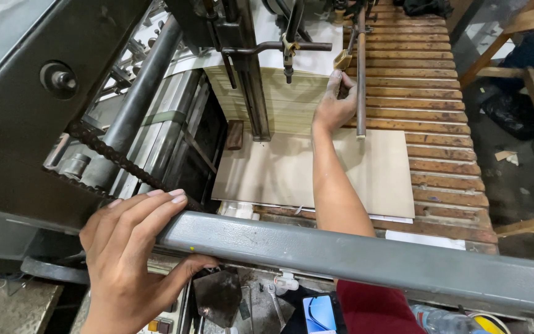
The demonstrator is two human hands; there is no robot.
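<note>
My left hand (pixel 132 247) grips a grey metal bar (pixel 353 256) that runs across the front of a printing machine. Its fingers wrap over the top and the thumb goes under. My right hand (pixel 335 105) reaches forward over the bar to a tall stack of paper sheets (pixel 279 99). It rests against the stack's right side, next to a vertical metal rod (pixel 361 74). Whether it grips the rod or only touches the stack is unclear. A brown cardboard sheet (pixel 285 173) lies flat under my forearm.
The stack stands on a wooden slatted board (pixel 434 124). A roller (pixel 140 93) and a drive chain (pixel 112 154) sit at the left in the dark machine frame (pixel 13 93). A phone (pixel 319 312) and a plastic bottle (pixel 440 320) lie below. Wooden frames stand at right.
</note>
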